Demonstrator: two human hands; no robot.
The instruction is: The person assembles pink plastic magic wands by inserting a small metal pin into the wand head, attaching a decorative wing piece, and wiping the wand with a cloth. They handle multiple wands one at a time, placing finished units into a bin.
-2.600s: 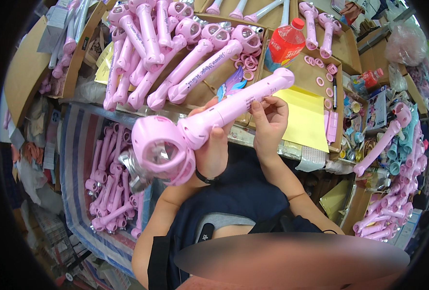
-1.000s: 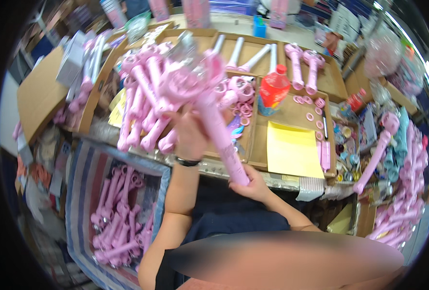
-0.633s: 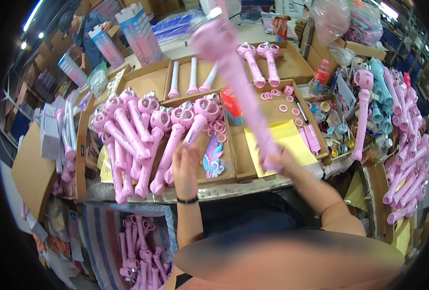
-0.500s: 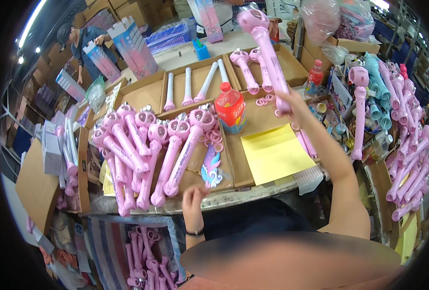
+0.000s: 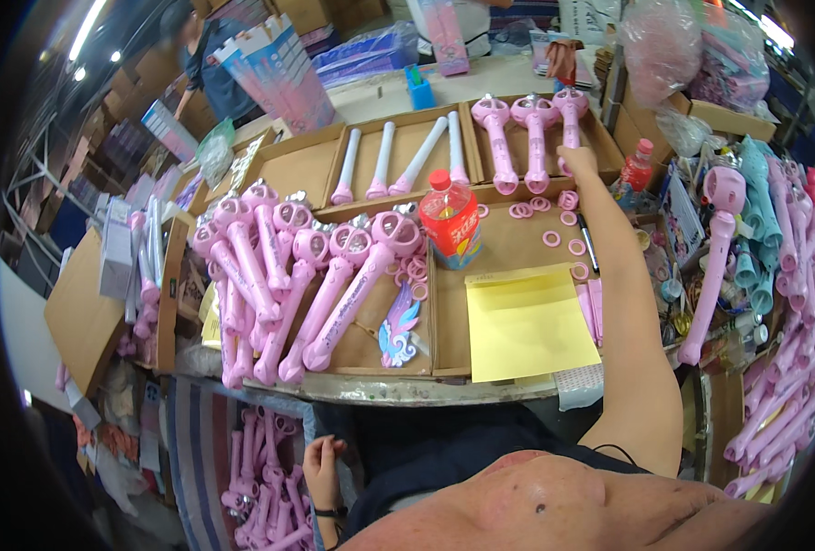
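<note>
My right hand [image 5: 579,163] is closed round the lower handle of a pink toy wand [image 5: 570,107]. That wand lies in the cardboard tray [image 5: 604,138] at the back right, beside two more pink wands [image 5: 533,138]. Down by the table's front edge, next to a striped bag [image 5: 196,459] holding several pink wands, my left hand [image 5: 322,466] hangs with fingers curled and nothing visible in them. A pile of pink wands [image 5: 283,275] with clear round heads covers the left tray.
A red-labelled bottle [image 5: 449,225] stands mid-table, with yellow paper [image 5: 531,321] and pink rings [image 5: 551,239] nearby. White-and-pink sticks [image 5: 411,156] lie in a rear tray. Another bottle [image 5: 637,170] and a lone wand [image 5: 715,266] are at right. A person [image 5: 207,64] stands far left.
My right hand has lowered the raised wand into the back right tray, alongside the two there. My left hand has dropped from the table edge towards the striped bag. The view has shifted.
</note>
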